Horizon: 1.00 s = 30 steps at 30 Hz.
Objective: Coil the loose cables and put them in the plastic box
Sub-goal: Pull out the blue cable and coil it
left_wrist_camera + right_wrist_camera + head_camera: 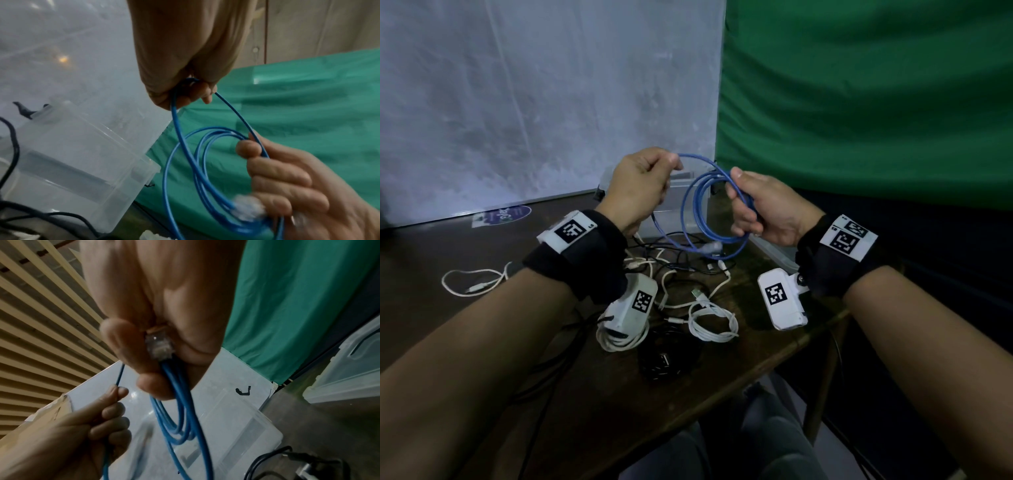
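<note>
A blue network cable (690, 209) hangs in several loops above the table. My right hand (756, 205) grips the bundled loops, with a clear plug (159, 345) pressed under its fingers. My left hand (643, 185) pinches a free strand of the blue cable (176, 116) and holds it up to the left of the coil. The cable's other clear plug (710, 247) dangles at the bottom of the loops. Behind both hands stands the clear plastic box (671, 205), also seen in the left wrist view (82, 162).
White cables (712, 322) and black cables (671, 366) lie tangled on the dark wooden table (619, 411); one white cable (472, 282) lies apart at the left. The box lid (349, 369) lies to the right. A grey board and green cloth stand behind.
</note>
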Available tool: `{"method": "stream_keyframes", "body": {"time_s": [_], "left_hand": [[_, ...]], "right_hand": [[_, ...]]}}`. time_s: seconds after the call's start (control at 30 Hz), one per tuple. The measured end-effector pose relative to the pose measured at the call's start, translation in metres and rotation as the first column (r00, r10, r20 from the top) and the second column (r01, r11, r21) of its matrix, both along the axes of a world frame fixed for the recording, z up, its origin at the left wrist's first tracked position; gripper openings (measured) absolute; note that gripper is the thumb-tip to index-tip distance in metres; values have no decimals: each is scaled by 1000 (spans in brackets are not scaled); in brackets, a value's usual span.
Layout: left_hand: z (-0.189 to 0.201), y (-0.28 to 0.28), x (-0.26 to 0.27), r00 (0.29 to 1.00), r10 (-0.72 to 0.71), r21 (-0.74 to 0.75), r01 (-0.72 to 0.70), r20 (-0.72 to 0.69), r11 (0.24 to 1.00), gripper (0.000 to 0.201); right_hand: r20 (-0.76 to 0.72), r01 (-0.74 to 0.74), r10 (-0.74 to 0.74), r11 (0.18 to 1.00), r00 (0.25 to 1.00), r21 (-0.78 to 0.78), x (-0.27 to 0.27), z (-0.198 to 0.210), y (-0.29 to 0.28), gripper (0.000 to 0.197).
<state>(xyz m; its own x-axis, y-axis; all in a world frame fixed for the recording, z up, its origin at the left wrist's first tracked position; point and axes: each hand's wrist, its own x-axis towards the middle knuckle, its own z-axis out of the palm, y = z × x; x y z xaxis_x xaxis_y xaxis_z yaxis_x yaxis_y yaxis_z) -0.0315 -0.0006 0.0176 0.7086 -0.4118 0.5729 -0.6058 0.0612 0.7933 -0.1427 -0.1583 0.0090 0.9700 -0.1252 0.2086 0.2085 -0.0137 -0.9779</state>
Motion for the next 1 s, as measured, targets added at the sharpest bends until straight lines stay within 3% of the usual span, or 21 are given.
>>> {"method": "stream_keyframes", "body": {"time_s": [0.23,0.37,0.5,0.77,0.9,1.0], "left_hand": [[7,7,10,990,140,-42,-140,-2,989,27],[12,14,18,979,184,-96,-192,-86,977,28],[10,18,24,975,211,-58,-215,-70,975,28],[-19,21,27,967,89,213,-38,-238,976,31],[-24,26,20,967,59,421,53,-248,905,21],[-27,23,20,936,69,361,64,-344,930,20]], "right_hand": [[-71,-109,109,994,992,2,-6,4,-1,41],[-78,-104,99,992,992,-68,-9,1,-1,41],[-36,-57,55,997,998,-56,-10,2,2,41],[54,82,-89,989,995,121,-4,16,0,40],[105,72,-95,977,990,202,-3,21,-2,38],[102,42,-65,977,993,210,-3,20,0,38]]}}
